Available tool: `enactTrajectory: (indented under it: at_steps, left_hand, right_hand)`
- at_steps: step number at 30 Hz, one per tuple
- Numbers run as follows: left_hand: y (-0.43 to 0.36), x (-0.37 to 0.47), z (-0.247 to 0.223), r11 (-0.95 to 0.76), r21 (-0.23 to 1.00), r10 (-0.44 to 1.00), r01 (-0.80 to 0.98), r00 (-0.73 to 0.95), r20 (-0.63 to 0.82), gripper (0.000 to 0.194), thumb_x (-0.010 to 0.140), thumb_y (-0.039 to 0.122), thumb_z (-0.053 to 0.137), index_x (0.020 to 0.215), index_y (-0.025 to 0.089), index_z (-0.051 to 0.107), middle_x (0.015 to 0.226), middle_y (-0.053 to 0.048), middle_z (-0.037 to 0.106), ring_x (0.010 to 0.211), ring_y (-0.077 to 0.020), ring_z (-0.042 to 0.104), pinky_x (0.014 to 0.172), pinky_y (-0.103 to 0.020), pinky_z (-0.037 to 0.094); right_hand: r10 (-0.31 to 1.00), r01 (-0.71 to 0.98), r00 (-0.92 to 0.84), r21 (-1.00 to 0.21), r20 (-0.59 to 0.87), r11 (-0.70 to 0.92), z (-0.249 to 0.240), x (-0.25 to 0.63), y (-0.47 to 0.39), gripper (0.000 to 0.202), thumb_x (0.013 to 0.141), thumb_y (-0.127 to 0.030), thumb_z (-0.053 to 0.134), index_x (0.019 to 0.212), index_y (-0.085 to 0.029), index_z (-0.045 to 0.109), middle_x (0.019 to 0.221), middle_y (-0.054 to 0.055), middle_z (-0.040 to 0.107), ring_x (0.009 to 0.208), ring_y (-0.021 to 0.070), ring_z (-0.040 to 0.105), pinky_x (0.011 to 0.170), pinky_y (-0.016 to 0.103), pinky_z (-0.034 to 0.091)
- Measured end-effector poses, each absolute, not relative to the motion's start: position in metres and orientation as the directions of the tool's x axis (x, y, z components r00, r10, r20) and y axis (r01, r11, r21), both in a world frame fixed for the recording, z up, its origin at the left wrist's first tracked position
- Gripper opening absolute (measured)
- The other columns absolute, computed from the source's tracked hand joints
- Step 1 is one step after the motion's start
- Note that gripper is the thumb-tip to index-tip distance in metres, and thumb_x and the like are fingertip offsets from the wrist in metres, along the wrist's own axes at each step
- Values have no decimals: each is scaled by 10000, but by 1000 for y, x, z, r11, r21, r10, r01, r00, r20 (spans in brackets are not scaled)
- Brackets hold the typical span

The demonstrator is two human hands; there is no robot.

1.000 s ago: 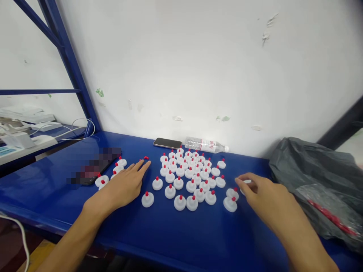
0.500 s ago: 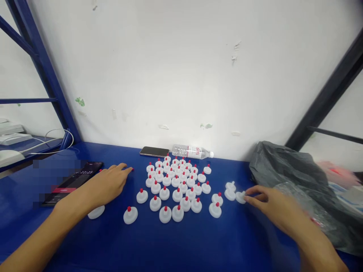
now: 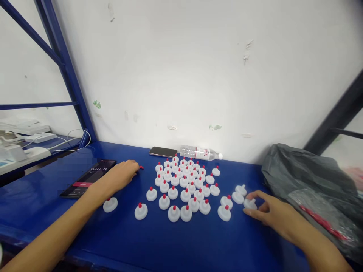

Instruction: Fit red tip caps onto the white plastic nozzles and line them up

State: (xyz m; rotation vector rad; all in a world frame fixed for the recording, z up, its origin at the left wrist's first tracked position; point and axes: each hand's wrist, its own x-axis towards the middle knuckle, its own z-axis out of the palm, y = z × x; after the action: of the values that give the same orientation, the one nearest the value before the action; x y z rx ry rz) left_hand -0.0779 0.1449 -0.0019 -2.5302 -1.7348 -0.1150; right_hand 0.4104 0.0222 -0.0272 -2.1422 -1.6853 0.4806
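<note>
My right hand [image 3: 266,211] has thumb and forefinger around the rim of a white round spout lid [image 3: 250,204], which has no red tip. Two more untipped white lids [image 3: 237,197] lie just beyond it. My left hand [image 3: 124,174] rests on the tabletop at the left, fingers curled and pressed down. Small red tips [image 3: 141,167] show at its fingertips; whatever is under the fingers is hidden. Between the hands stand several white lids with red tips [image 3: 185,195], crowded in the middle. One red-tipped lid [image 3: 110,204] sits beside my left forearm.
A phone showing a timer [image 3: 87,179] lies at the left. Along the wall are another phone [image 3: 163,152] and a clear bottle [image 3: 201,153] on its side. A dark plastic bag [image 3: 286,166] and a clear bag with red pieces [image 3: 323,219] fill the right side of the blue table [image 3: 176,245].
The view has shifted left. My right thumb and forefinger have come around the untipped lid. My left fingers have curled in near the red tips.
</note>
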Motion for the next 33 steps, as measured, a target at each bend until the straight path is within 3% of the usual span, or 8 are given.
enactTrajectory:
  at_steps: [6,10,15,20,23,27,30,33]
  left_hand:
    - [144,-74,-1,-366,-77,923,927,373,95,284,960,140,408,912,174,685,1026,-145,723,948,-283,690,806,-376,484]
    - [136,-69,9,-346,-95,929,933,355,103,259,969,170,429,917,184,683,1031,-136,716,879,-272,702,726,-350,463]
    - [119,-68,25,-300,-85,938,950,310,153,306,1015,294,398,1017,218,694,960,-102,762,860,-295,720,689,-350,465]
    - [80,-59,28,-435,205,841,877,314,441,349,1000,497,489,1050,261,741,1112,-36,776,856,-216,714,718,-287,516]
    - [51,-46,29,-550,353,768,757,292,570,352,980,557,553,1061,282,756,1032,-5,782,747,-160,692,638,-228,520]
    - [23,-23,35,-678,398,694,618,361,623,219,993,430,603,961,293,770,892,27,778,763,-132,711,688,-178,541]
    - [14,-11,34,-704,430,679,565,358,641,128,981,339,642,985,290,760,858,41,776,699,-108,700,616,-155,522]
    - [12,-6,28,-724,462,678,512,407,612,114,973,256,655,1022,297,750,865,53,766,683,-83,688,582,-136,496]
  right_hand:
    - [972,851,233,-475,-41,-224,-27,413,20,286,847,-506,596,980,-274,698,670,-5,723,630,245,717,614,328,492]
    - [951,880,259,-448,168,-160,-18,413,22,381,849,-577,598,1008,-250,711,770,47,748,718,276,731,650,356,521]
    - [933,806,205,-591,295,10,5,383,21,337,836,-516,662,1039,-250,702,965,74,794,889,289,764,777,360,584]
    - [930,771,-35,-582,367,259,30,324,11,317,949,-413,602,1221,-280,695,1088,43,774,857,219,737,777,329,578]
    - [910,759,-102,-560,401,332,36,289,6,398,926,-381,682,1312,-286,657,959,15,770,851,214,720,820,340,564]
    - [866,682,-306,-544,396,489,37,254,-1,263,929,-251,677,1184,-305,703,1127,6,750,931,195,719,856,322,566]
    - [851,657,-357,-544,386,522,34,237,-4,334,909,-219,688,1229,-311,693,1194,10,756,1059,234,724,951,367,560]
    - [837,650,-373,-531,401,544,28,227,-4,387,898,-227,699,1272,-324,685,1120,-2,788,1006,247,751,926,387,575]
